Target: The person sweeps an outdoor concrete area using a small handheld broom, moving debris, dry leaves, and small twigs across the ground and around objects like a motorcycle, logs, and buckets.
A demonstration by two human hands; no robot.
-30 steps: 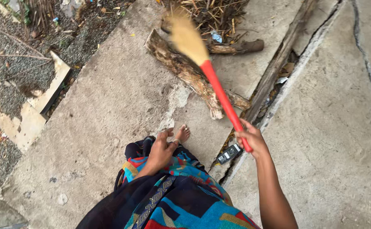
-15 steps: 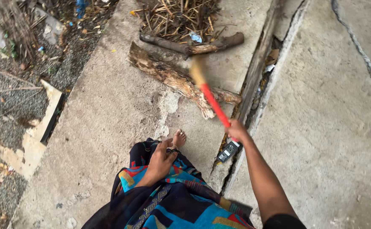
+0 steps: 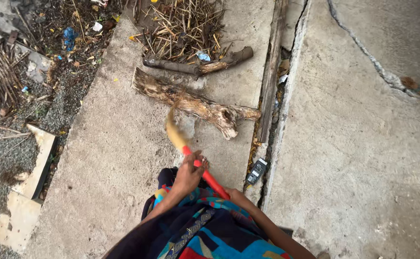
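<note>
Red broom handle (image 3: 209, 178) gripped, both hands (image 3: 189, 173) low.

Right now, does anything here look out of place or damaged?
Yes. A small black device lies wedged in the gap beside the concrete slab, an odd spot for it. A long crack crosses the pavement, and a rotting log lies across the slab.
</note>
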